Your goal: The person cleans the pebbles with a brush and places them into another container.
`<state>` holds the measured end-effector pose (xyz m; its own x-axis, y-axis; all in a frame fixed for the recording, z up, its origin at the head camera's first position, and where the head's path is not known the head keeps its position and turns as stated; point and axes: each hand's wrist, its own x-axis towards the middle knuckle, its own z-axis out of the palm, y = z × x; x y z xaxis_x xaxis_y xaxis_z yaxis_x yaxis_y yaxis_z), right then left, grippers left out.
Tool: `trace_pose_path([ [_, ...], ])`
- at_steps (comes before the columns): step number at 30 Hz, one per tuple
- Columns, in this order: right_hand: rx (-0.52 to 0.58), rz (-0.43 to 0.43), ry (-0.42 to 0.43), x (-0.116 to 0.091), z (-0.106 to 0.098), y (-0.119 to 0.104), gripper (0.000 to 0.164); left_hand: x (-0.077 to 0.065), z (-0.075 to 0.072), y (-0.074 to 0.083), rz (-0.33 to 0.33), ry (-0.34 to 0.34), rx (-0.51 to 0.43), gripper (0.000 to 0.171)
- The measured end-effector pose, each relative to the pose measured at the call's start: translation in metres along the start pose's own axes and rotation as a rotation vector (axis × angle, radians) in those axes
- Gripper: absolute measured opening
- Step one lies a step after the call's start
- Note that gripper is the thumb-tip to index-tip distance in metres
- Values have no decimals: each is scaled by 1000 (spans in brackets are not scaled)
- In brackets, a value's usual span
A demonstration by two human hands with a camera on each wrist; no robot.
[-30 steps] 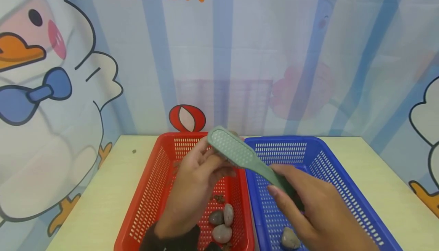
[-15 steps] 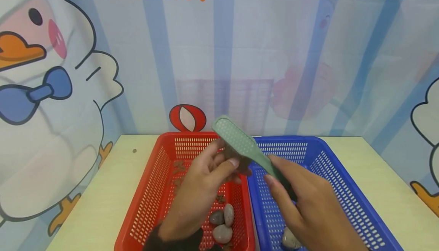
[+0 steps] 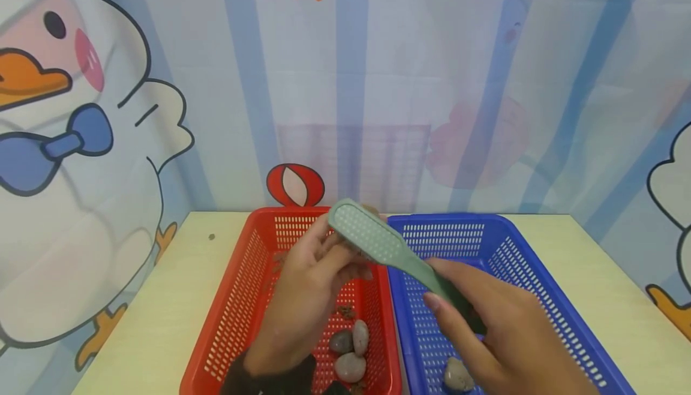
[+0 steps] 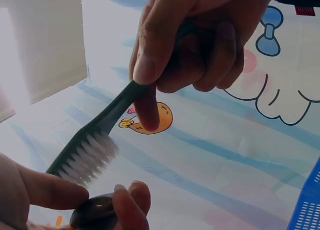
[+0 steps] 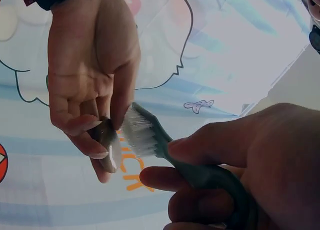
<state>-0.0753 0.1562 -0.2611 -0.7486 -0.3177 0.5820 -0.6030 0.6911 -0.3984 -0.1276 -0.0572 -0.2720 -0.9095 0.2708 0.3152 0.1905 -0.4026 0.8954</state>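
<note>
Brush (image 3: pixel 369 234) lower — hands (image 3: pixel 507 326) angled inward

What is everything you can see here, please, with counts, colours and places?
Backdrop: 1, blue and white, behind everything
Table: 1, pale yellow, before backdrop
Speck: 1, grey, table's back left
Left basket: 1, red, on table
Right basket: 1, blue, on table
Stones: 3, grey, in left basket
Bits: several, brown, in left basket
Pale stone: 1, beige, in right basket
Brush: 1, green with white bristles, above baskets
Held stone: 1, brownish, by bristles
Cuffs: 2, dark, at wrists
Left grip: 1, bare, on held stone
Right grip: 1, bare, around brush
</note>
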Motion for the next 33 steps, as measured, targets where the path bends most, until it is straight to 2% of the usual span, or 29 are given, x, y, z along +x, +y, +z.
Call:
trace_pose_path([
  [2, 0, -38, 15, 0, 2, 1, 30, 0, 1, 1, -5, -13, 5, 35],
  [10, -34, -70, 102, 5, 9, 7, 37, -1, 4, -1, -73, -64, 72, 42],
  [12, -28, -93, 134, 7, 10, 9, 36, -1, 5, -2, -79, -68, 78, 43],
  [16, -11, -86, 164, 8, 8, 11, 32, -1, 5, -3, -74, -66, 81, 44],
  [19, -16, -41, 141, 6, 4, 8, 32, -1, 5, -3, -52, -46, 76, 44],
  [23, -39, 22, 61, 2, -2, 1, 31, -1, 3, -2, -24, -9, 46, 40],
  [29, -17, -9, -8, -1, -1, -3, 32, 0, 2, -1, 8, -19, 14, 34],
  [33, -59, -30, -9, 0, 1, 0, 40, -1, 2, -1, -8, -33, 33, 34],
])
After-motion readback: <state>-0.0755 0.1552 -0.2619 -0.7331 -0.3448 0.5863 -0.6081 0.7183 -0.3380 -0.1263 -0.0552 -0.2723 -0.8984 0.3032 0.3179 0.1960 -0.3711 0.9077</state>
